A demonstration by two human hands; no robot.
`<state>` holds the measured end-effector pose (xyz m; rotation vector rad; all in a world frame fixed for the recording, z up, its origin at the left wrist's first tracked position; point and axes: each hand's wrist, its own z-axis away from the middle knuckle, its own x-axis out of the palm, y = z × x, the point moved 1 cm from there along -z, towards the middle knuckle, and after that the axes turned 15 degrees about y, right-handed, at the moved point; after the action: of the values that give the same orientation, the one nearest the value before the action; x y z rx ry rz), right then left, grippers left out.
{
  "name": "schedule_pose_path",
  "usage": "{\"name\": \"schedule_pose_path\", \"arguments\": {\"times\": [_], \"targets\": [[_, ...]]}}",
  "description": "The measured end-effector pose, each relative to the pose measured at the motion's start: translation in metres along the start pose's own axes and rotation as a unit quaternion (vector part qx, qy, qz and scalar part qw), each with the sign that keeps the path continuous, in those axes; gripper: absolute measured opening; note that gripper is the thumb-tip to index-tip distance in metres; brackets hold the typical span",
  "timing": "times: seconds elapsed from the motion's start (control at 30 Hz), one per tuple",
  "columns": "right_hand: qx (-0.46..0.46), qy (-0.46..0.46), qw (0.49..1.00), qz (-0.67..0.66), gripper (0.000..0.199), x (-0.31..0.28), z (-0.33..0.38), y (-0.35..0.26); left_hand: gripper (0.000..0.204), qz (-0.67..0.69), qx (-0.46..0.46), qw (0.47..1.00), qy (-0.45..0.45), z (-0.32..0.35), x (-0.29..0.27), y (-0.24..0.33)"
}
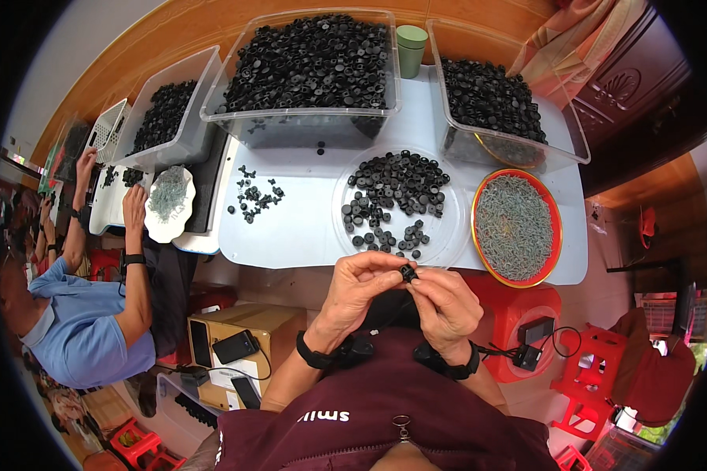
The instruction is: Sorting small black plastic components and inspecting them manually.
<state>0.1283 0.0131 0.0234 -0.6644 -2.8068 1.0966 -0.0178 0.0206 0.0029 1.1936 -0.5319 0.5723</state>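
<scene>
My left hand (360,289) and my right hand (445,302) meet just below the white table's front edge, both pinching one small black round part (407,272) between the fingertips. Right above them a clear round tray (449,235) holds several loose black round parts (393,196). To its right a red-rimmed round dish (479,247) is filled with small grey-green pins (514,226). A small group of assembled black pieces (255,195) lies on the table to the left.
Three clear bins of black parts stand at the back: left (163,118), middle (310,67), right (495,102). A green cup (411,49) stands between two. A person in blue (86,314) works at left over a white plate (169,206). Cardboard box (247,337), red stools (518,306).
</scene>
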Motion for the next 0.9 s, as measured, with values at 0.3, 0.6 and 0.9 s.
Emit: {"name": "schedule_pose_path", "arguments": {"times": [0.3, 0.6, 0.9], "targets": [[0.001, -0.011, 0.999, 0.039, 0.023, 0.000, -0.003, -0.006, 0.015, -0.117, 0.092, 0.989, -0.015, -0.002, 0.002, 0.007], [0.007, -0.092, 0.994, 0.051, 0.024, -0.002, -0.009, -0.004, 0.013, -0.147, 0.034, 0.988, -0.021, -0.005, -0.001, 0.015], [0.028, -0.134, 0.988, 0.064, 0.022, -0.005, -0.014, -0.003, 0.014, -0.165, 0.046, 0.985, -0.011, -0.007, 0.000, 0.010]]}}
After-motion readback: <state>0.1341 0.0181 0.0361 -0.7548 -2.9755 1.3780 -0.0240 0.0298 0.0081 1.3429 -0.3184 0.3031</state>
